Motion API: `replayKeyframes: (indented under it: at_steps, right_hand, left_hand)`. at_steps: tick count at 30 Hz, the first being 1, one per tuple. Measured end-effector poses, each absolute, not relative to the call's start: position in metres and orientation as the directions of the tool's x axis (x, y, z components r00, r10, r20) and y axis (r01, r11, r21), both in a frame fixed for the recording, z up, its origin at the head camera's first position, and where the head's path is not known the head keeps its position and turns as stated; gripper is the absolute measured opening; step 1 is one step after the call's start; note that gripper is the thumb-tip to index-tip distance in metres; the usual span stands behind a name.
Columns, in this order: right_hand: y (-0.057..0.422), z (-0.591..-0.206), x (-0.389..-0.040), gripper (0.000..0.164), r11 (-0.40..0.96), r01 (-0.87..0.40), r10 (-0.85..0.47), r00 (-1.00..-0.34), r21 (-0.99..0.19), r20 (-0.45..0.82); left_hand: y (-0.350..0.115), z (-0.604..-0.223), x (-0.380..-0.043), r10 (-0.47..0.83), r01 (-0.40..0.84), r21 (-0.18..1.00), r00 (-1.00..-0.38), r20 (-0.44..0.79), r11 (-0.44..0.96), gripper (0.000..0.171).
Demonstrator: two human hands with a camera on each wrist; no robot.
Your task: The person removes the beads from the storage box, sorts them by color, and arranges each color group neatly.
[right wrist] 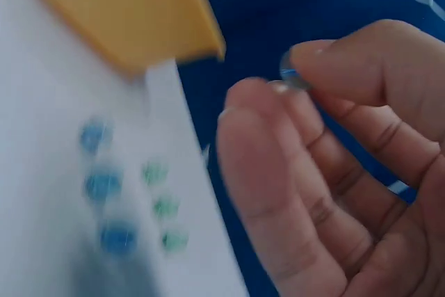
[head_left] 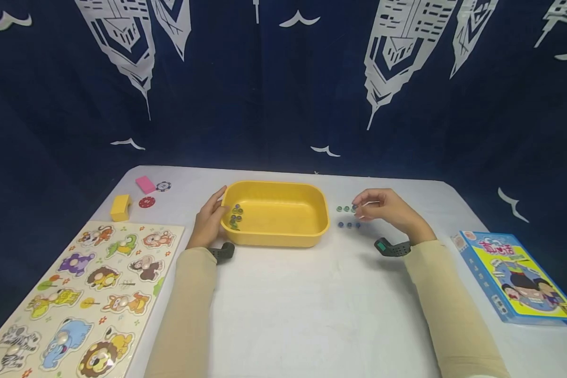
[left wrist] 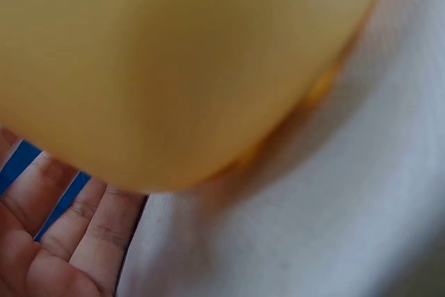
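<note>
A yellow plastic basin (head_left: 279,240) stands on the white table, and several glass marbles (head_left: 237,211) lie together at its left end. My left hand (head_left: 209,220) holds the basin's left side, thumb over the rim and fingers along the outer wall. To the right of the basin, my right hand (head_left: 382,207) pinches a bluish marble (right wrist: 287,71) between thumb and fingertips, raised above the table. Under and beside that hand lie a row of three green marbles (right wrist: 165,206) and a row of three blue marbles (right wrist: 103,184).
At left lies a wooden animal puzzle board (head_left: 139,278). Behind it are a yellow block (head_left: 120,208), a pink block (head_left: 145,184), a red chip (head_left: 147,202) and a black-and-white chip (head_left: 163,186). A blue-and-yellow game box (head_left: 520,275) sits at right. A dark blue curtain (head_left: 264,105) hangs behind.
</note>
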State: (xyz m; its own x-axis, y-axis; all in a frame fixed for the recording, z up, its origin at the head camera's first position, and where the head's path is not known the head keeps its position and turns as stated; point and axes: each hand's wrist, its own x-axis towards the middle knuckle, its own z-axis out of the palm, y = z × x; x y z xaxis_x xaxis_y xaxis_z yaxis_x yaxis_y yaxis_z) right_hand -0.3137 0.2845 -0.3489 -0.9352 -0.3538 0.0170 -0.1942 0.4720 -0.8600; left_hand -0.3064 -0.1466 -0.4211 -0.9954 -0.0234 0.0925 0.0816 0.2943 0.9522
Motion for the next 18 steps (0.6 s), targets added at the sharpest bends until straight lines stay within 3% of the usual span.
replayKeyframes:
  at_steps: [9, 18]
  right_hand:
    - [0.327, -0.388, -0.320, 0.033, 0.532, -0.077, -0.262, -0.962, -0.844, -0.078]
    - [0.333, -0.400, -0.317, 0.031, 0.589, -0.098, -0.265, -0.961, -0.802, -0.077]
  left_hand:
    - [-0.148, -0.422, -0.307, -0.033, 0.068, 0.953, -0.996, 0.081, 0.295, 0.060]
    - [-0.146, -0.420, -0.306, -0.039, 0.053, 0.955, -0.997, 0.067, 0.291, 0.061]
